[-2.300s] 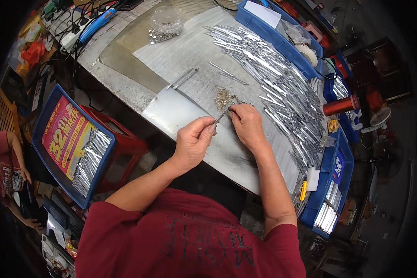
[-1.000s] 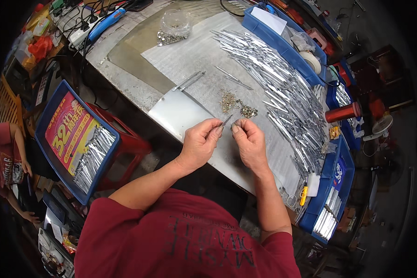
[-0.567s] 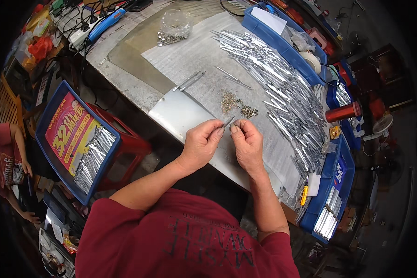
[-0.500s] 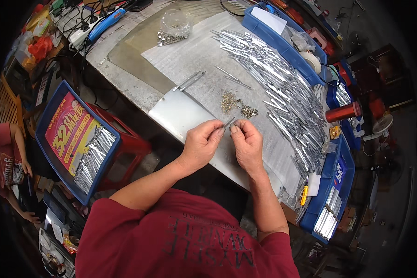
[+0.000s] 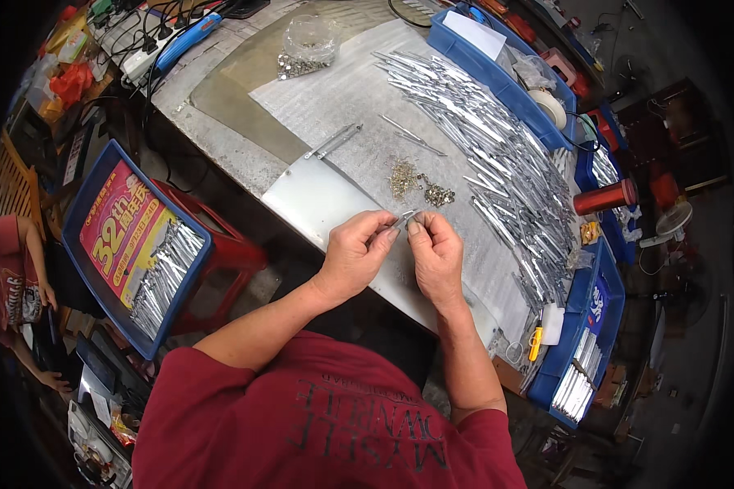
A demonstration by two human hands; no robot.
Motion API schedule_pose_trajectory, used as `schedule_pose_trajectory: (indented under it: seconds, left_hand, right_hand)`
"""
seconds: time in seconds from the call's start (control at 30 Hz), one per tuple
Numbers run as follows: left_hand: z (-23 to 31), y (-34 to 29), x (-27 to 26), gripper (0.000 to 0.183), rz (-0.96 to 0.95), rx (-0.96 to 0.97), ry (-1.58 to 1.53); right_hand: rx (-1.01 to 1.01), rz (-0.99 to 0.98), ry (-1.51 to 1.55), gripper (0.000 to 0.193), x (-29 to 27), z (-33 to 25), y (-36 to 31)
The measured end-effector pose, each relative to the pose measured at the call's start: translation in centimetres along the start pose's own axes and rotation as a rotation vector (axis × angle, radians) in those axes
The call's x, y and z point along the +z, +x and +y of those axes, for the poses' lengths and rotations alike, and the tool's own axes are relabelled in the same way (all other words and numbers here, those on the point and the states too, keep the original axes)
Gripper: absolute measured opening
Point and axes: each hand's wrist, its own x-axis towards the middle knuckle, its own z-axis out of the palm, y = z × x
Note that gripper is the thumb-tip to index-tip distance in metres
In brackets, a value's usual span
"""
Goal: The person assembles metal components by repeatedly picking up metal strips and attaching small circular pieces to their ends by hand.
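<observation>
My left hand point(image 5: 357, 251) pinches a slim silvery metal piece point(image 5: 403, 218) between thumb and fingertips, over the table's near edge. My right hand point(image 5: 436, 257) is closed at the piece's other end, its thumb and forefinger pressed together; the fingers partly hide what lies between them. Just beyond the fingertips lie a small heap of brass-coloured pins point(image 5: 402, 179) and a heap of small round metal parts point(image 5: 438, 195). Under and beside my left hand is a white board point(image 5: 318, 198), with a hinged-looking pair of metal strips point(image 5: 334, 142) at its far edge.
A large spread of silvery metal strips point(image 5: 489, 147) covers the table's right side. Blue trays point(image 5: 497, 69) stand beyond it. A bag of small metal parts point(image 5: 306, 53) sits far left. At left, a blue bin point(image 5: 156, 346) rests on a red stool point(image 5: 236, 261). Another person's arm point(image 5: 37, 261) shows.
The metal piece between my fingertips has turned slightly and shows more of its bright surface. Both hands stay in nearly the same place.
</observation>
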Motion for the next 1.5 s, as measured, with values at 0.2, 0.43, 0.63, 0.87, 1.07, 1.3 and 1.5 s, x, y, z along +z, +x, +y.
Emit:
schedule_pose_trajectory:
  seconds: [0.2,0.43,0.63,0.87,1.07,1.3,1.5]
  left_hand:
    - [0.7,0.2,-0.2,0.013,0.010,0.097,0.130]
    - [0.8,0.2,-0.1,0.011,0.006,0.064,0.116]
    - [0.7,0.1,-0.1,0.010,0.014,0.080,0.122]
    - [0.8,0.1,-0.1,0.008,0.027,0.085,0.150]
    - [0.7,0.1,-0.1,0.008,0.041,0.128,0.156]
    - [1.1,0.1,-0.2,0.010,0.023,0.087,0.182]
    - [1.0,0.2,-0.2,0.008,0.027,0.139,0.185]
  right_hand:
    - [-0.030,0.014,0.013,0.013,0.1,0.3,0.0]
    - [-0.029,0.051,-0.028,0.013,0.3,0.7,-0.1]
    - [-0.030,0.079,-0.041,0.013,0.4,0.9,-0.1]
    - [-0.079,0.106,-0.172,0.012,0.5,0.5,-0.1]
    - [-0.085,0.093,-0.185,0.012,0.5,0.5,0.0]
    - [-0.083,0.080,-0.226,0.012,0.4,0.2,-0.1]
    - [-0.017,0.044,-0.124,0.012,0.2,0.4,0.1]
